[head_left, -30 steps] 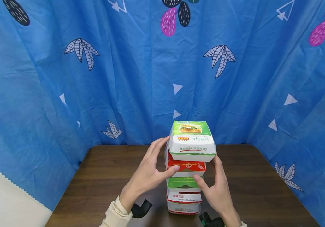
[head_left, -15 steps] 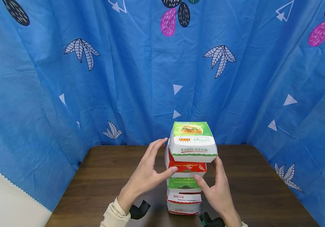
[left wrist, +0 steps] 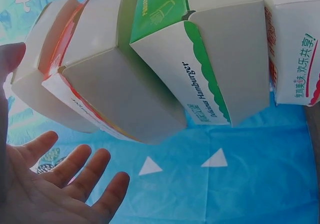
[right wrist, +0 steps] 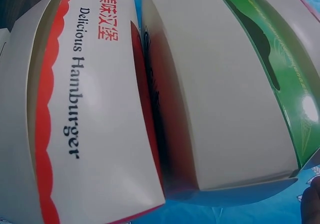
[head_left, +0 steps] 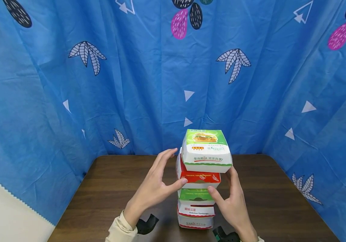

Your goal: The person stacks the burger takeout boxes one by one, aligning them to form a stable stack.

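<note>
Four-sided paper burger boxes stand in a leaning stack in the head view. Topmost is a green-and-white burger box (head_left: pixel 207 158), set off to the right over a red one (head_left: pixel 201 176). Under them come a green box (head_left: pixel 195 195) and a white box with red scalloped trim (head_left: pixel 195 211). My left hand (head_left: pixel 152 188) is spread beside the stack's upper left, palm toward it; the left wrist view has a gap between its fingers and the boxes. My right hand (head_left: pixel 233 201) is at the right side, fingers by the top box's lower corner and thumb near the red box.
The stack stands on a dark brown wooden table (head_left: pixel 115 195). A blue patterned curtain (head_left: pixel 148 84) hangs behind and along the sides. White cloth (head_left: pixel 6 208) is at the lower left. Each wrist wears a black band (head_left: pixel 147 224).
The top box has shifted slightly right, and the red box a little with it. My left hand has drawn slightly left, away from the stack; my right hand has barely moved.
</note>
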Action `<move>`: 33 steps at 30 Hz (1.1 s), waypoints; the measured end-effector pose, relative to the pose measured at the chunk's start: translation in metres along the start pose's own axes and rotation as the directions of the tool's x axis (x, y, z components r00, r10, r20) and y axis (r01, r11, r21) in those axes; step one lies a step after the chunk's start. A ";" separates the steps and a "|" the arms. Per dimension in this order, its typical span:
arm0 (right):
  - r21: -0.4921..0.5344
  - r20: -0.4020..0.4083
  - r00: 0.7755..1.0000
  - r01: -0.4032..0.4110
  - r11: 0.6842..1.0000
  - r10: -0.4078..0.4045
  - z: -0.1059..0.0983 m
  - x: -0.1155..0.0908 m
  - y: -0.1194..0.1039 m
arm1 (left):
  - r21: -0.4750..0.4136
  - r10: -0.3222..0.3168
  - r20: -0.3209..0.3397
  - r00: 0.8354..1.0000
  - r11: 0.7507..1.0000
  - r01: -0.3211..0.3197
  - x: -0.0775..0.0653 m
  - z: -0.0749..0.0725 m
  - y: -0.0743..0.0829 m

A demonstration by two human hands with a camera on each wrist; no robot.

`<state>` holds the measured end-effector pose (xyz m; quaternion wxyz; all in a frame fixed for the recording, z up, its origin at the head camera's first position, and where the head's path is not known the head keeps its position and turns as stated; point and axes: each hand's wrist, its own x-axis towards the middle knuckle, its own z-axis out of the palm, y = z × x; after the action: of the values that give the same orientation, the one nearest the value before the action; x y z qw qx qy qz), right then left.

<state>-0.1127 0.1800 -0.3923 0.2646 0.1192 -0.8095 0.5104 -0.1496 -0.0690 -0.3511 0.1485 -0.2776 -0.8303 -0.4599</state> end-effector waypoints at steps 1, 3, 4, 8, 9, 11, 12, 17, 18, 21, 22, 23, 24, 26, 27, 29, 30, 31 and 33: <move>0.004 0.001 1.000 0.005 1.000 -0.005 0.000 0.000 0.000 | -0.001 0.005 0.004 1.000 1.000 -0.005 0.000 0.000 0.000; 0.005 0.003 1.000 0.019 1.000 -0.019 0.000 0.001 0.000 | -0.006 0.009 0.014 1.000 1.000 -0.009 0.000 0.001 0.001; 0.006 0.004 1.000 0.026 1.000 -0.027 0.000 0.001 0.000 | -0.007 0.011 0.019 1.000 1.000 -0.010 0.000 0.001 0.001; 0.002 0.011 0.999 0.044 0.999 -0.044 0.000 0.002 -0.001 | -0.013 0.001 0.037 0.999 1.000 0.000 0.000 0.003 0.001; 0.002 0.012 0.999 0.045 0.999 -0.045 0.000 0.002 -0.001 | -0.015 -0.001 0.040 0.999 1.000 0.002 0.000 0.003 0.001; -0.002 0.014 0.999 0.045 0.999 -0.045 0.000 0.002 -0.001 | -0.018 -0.002 0.043 0.999 1.000 0.003 -0.001 0.003 0.001; -0.002 0.015 0.999 0.045 0.999 -0.045 0.001 0.002 -0.001 | -0.022 0.001 0.044 0.999 1.000 0.000 -0.001 0.003 0.001; 0.008 0.020 0.998 0.059 0.998 -0.059 0.001 0.002 0.000 | -0.032 0.018 0.052 0.999 0.999 -0.016 -0.001 0.003 0.000; 0.008 0.021 0.998 0.061 0.998 -0.061 0.001 0.002 0.000 | -0.035 0.020 0.053 0.998 0.999 -0.018 -0.001 0.002 0.000; 0.008 0.025 0.998 0.063 0.998 -0.063 0.001 0.003 0.001 | -0.041 0.019 0.053 0.998 0.999 -0.016 -0.001 0.002 -0.001; 0.007 0.026 0.998 0.061 0.998 -0.061 0.001 0.003 0.001 | -0.043 0.016 0.054 0.998 0.999 -0.013 -0.001 0.001 -0.001; 0.009 0.028 0.998 0.058 0.998 -0.058 0.001 0.003 0.001 | -0.046 0.010 0.054 0.998 0.999 -0.008 -0.002 0.001 -0.002; 0.009 0.030 0.998 0.055 0.998 -0.055 0.001 0.003 0.001 | -0.045 0.008 0.055 0.998 0.999 -0.005 -0.002 0.001 -0.002; 0.011 0.033 0.998 0.050 0.999 -0.050 0.001 0.003 0.001 | -0.042 0.002 0.058 0.998 0.999 0.000 -0.003 0.000 -0.003; 0.011 0.034 0.998 0.048 0.999 -0.048 0.001 0.003 0.001 | -0.039 0.002 0.061 0.998 0.999 0.001 -0.003 0.000 -0.003; 0.008 0.035 0.998 0.045 0.999 -0.045 0.001 0.003 0.001 | -0.035 0.003 0.064 0.998 0.999 0.000 -0.003 0.000 -0.003; 0.005 0.035 0.998 0.045 0.999 -0.046 0.001 0.003 0.001 | -0.032 0.003 0.065 0.998 0.999 -0.001 -0.003 0.000 -0.004; 0.004 0.035 0.998 0.045 0.999 -0.046 0.001 0.003 0.001 | -0.031 0.007 0.064 0.998 1.000 -0.005 -0.003 0.000 -0.004; 0.002 0.036 0.998 0.045 0.999 -0.045 0.001 0.003 0.002 | -0.032 0.008 0.063 0.998 0.999 -0.005 -0.004 0.000 -0.005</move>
<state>-0.1162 0.1802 -0.3920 0.2612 0.1466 -0.8108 0.5028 -0.1497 -0.0724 -0.3564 0.1191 -0.2971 -0.8261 -0.4637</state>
